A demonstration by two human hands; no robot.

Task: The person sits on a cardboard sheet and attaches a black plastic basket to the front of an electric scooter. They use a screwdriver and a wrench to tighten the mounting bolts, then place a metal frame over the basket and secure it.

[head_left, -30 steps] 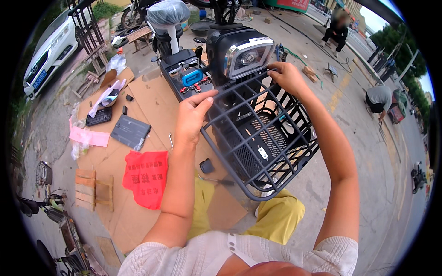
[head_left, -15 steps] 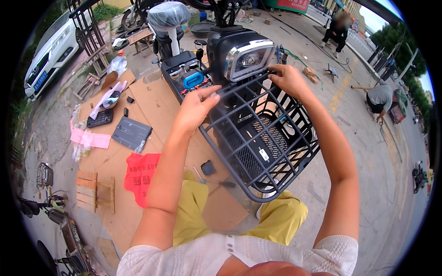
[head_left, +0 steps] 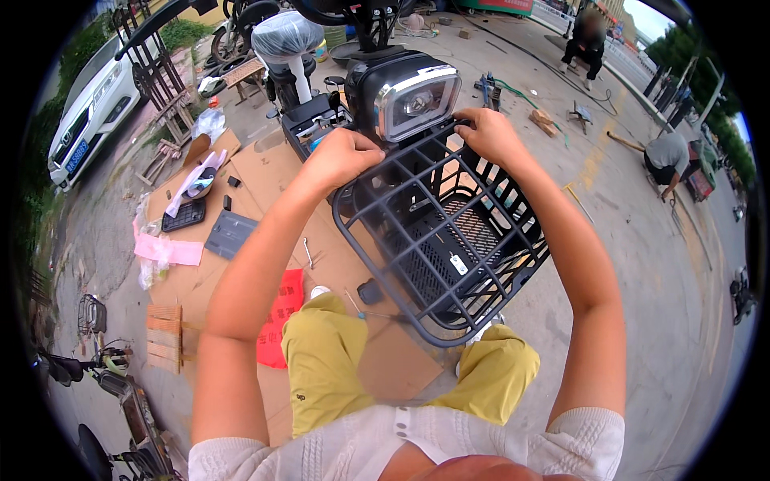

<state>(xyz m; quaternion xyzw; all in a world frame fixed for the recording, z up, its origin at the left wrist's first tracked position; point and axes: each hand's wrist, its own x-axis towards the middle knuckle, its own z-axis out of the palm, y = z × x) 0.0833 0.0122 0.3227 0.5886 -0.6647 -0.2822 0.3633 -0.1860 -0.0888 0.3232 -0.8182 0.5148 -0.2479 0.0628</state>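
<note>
You grip the black basket [head_left: 449, 240] between your left hand [head_left: 341, 156] and right hand [head_left: 489, 135], fingers closed on its rear rim below the headlight [head_left: 413, 100]; next, seat it squarely against the scooter's front.

1. A black wire basket [head_left: 449, 240] sits just below a scooter's square headlight [head_left: 413, 100].
2. The left hand [head_left: 341, 156] grips the basket's rear rim to the left of the headlight.
3. The right hand [head_left: 489, 132] grips the rim to the right of the headlight.
4. Flattened cardboard [head_left: 265, 172] lies on the ground left of the basket, and a red sheet [head_left: 281, 317] lies on it.
</note>
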